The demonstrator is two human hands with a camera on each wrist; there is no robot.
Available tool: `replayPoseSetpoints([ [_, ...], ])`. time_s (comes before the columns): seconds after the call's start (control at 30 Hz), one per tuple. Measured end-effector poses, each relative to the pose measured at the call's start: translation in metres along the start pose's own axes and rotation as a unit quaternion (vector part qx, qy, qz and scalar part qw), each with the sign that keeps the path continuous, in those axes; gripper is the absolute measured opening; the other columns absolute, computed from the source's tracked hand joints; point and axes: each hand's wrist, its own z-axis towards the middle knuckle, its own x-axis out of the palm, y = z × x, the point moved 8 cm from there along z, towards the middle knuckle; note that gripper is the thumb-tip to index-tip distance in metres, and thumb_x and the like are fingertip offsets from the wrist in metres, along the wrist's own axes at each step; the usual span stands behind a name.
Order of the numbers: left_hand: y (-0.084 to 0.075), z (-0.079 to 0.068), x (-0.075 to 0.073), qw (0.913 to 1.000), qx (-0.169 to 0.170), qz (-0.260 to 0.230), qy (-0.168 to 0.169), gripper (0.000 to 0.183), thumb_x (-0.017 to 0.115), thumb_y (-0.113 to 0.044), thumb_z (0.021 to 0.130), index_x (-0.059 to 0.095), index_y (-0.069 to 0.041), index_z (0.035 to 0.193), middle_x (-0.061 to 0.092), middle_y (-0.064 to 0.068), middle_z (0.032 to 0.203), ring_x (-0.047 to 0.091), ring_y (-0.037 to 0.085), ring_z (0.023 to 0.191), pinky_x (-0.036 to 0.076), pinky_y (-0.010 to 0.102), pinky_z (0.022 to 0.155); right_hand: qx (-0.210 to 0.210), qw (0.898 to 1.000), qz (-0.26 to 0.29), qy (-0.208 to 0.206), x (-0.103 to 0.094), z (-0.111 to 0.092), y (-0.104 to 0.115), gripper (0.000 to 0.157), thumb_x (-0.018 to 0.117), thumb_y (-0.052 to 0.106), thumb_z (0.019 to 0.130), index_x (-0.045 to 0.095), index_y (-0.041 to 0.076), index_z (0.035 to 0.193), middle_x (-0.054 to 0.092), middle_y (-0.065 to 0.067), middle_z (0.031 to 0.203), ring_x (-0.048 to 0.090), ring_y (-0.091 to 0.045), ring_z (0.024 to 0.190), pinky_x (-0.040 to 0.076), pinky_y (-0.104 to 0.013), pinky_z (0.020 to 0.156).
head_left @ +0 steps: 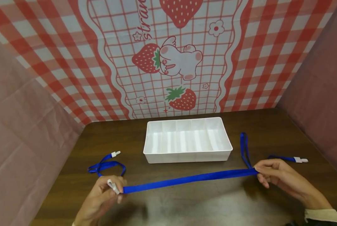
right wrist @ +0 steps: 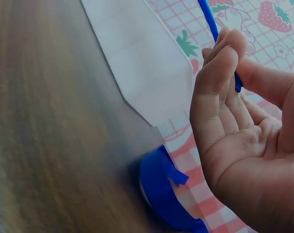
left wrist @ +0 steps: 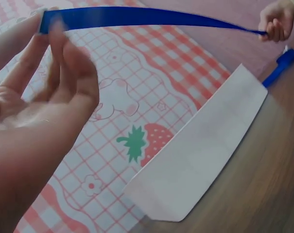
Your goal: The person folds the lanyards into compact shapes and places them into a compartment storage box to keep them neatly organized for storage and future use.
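A blue lanyard (head_left: 191,179) is stretched nearly straight between my two hands, above the table. My left hand (head_left: 101,193) pinches its end by the white clip (head_left: 113,186), thumb against fingers. The other end is pinched by my right hand (head_left: 284,179); a short bit of strap pokes out below the fingers in the right wrist view. A second blue lanyard (head_left: 111,164) with a white clip lies loosely coiled beyond my left hand. Past my right hand lie a blue strap loop (head_left: 244,149) and a strap with a white clip (head_left: 300,160); the hand hides whether they join.
A white plastic box (head_left: 188,157) with ridged compartments stands at the middle back of the dark wooden table (head_left: 123,131). Behind it hangs a red-and-white strawberry cloth (head_left: 182,62). Pink cloth (head_left: 24,125) closes off both sides.
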Motion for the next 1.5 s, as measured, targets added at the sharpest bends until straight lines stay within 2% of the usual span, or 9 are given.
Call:
replayPoseSetpoints([
  [0.23, 0.001, -0.001, -0.003, 0.9969, 0.027, -0.064, -0.036, 0.03, 0.035, 0.0, 0.104, 0.063, 0.001, 0.115, 0.056, 0.016, 0.135, 0.046, 0.032, 0.128, 0.032, 0.043, 0.11, 0.006, 1.0, -0.01, -0.01, 0.006, 0.006, -0.003, 0.03, 0.033, -0.007, 0.104, 0.062, -0.007, 0.106, 0.067, -0.002, 0.082, 0.064, -0.011, 0.07, 0.053, -0.033, 0.06],
  [0.4, 0.002, 0.001, -0.002, 0.9955, 0.032, -0.082, -0.034, 0.029, 0.033, -0.002, 0.105, 0.06, 0.004, 0.116, 0.062, 0.013, 0.122, 0.056, 0.032, 0.116, 0.042, 0.042, 0.102, -0.015, 0.999, -0.001, -0.028, 0.002, 0.004, 0.0, 0.032, 0.033, -0.009, 0.103, 0.065, -0.003, 0.109, 0.067, -0.001, 0.083, 0.063, -0.011, 0.071, 0.053, -0.034, 0.061],
  [0.57, 0.007, 0.005, -0.004, 0.9932, 0.034, -0.103, -0.043, 0.031, 0.029, 0.001, 0.106, 0.056, 0.004, 0.119, 0.064, 0.011, 0.115, 0.058, 0.028, 0.107, 0.044, 0.039, 0.094, -0.037, 0.999, -0.005, 0.017, 0.004, 0.003, 0.001, 0.033, 0.031, -0.012, 0.102, 0.061, -0.009, 0.114, 0.066, -0.005, 0.092, 0.062, -0.017, 0.077, 0.052, -0.04, 0.068],
  [0.87, 0.015, 0.011, 0.0, 0.9983, 0.009, -0.038, -0.044, 0.029, 0.032, 0.007, 0.104, 0.059, 0.005, 0.115, 0.056, 0.016, 0.09, 0.052, 0.029, 0.08, 0.047, 0.038, 0.069, -0.029, 0.994, -0.079, 0.076, 0.017, 0.004, -0.005, 0.025, 0.037, -0.015, 0.099, 0.059, -0.01, 0.11, 0.066, -0.014, 0.09, 0.064, -0.022, 0.079, 0.055, -0.041, 0.069],
  [1.07, 0.017, 0.014, 0.007, 0.9982, -0.031, 0.01, -0.05, 0.029, 0.033, 0.015, 0.1, 0.058, 0.004, 0.11, 0.052, 0.018, 0.082, 0.052, 0.029, 0.074, 0.047, 0.038, 0.065, 0.0, 0.993, -0.116, -0.002, 0.011, 0.004, -0.003, 0.019, 0.044, -0.007, 0.101, 0.063, -0.009, 0.107, 0.068, -0.008, 0.086, 0.065, -0.016, 0.076, 0.054, -0.035, 0.064],
  [1.17, 0.018, 0.021, 0.015, 0.9955, -0.062, 0.05, -0.052, 0.027, 0.036, 0.018, 0.097, 0.058, 0.006, 0.108, 0.056, 0.019, 0.084, 0.058, 0.025, 0.077, 0.053, 0.036, 0.071, 0.014, 0.98, -0.199, -0.021, 0.013, 0.006, -0.003, 0.015, 0.053, -0.002, 0.1, 0.066, -0.002, 0.106, 0.071, -0.009, 0.087, 0.067, -0.016, 0.077, 0.056, -0.034, 0.065],
  [1.27, 0.02, 0.034, 0.027, 0.9903, -0.091, 0.097, -0.042, 0.024, 0.041, 0.019, 0.096, 0.059, 0.008, 0.107, 0.062, 0.02, 0.086, 0.065, 0.023, 0.08, 0.056, 0.037, 0.073, 0.01, 0.954, -0.298, -0.023, 0.023, 0.014, 0.0, 0.011, 0.061, 0.005, 0.097, 0.07, 0.006, 0.104, 0.072, -0.008, 0.087, 0.067, -0.015, 0.077, 0.055, -0.031, 0.064],
  [1.37, 0.023, 0.052, 0.039, 0.9871, -0.108, 0.115, -0.03, 0.022, 0.044, 0.017, 0.097, 0.059, 0.008, 0.109, 0.066, 0.022, 0.088, 0.07, 0.025, 0.083, 0.058, 0.041, 0.075, -0.02, 0.92, -0.391, -0.032, 0.041, 0.024, 0.008, 0.008, 0.068, 0.01, 0.094, 0.071, 0.011, 0.101, 0.072, 0.001, 0.087, 0.066, -0.009, 0.078, 0.054, -0.027, 0.064],
  [1.5, 0.026, 0.077, 0.055, 0.9885, -0.105, 0.102, -0.036, 0.02, 0.045, 0.015, 0.098, 0.059, 0.009, 0.111, 0.069, 0.026, 0.093, 0.072, 0.03, 0.088, 0.057, 0.048, 0.08, -0.082, 0.861, -0.496, -0.081, 0.077, 0.041, 0.032, 0.014, 0.073, 0.019, 0.091, 0.072, 0.022, 0.104, 0.069, 0.014, 0.103, 0.065, -0.006, 0.094, 0.056, -0.031, 0.075],
])
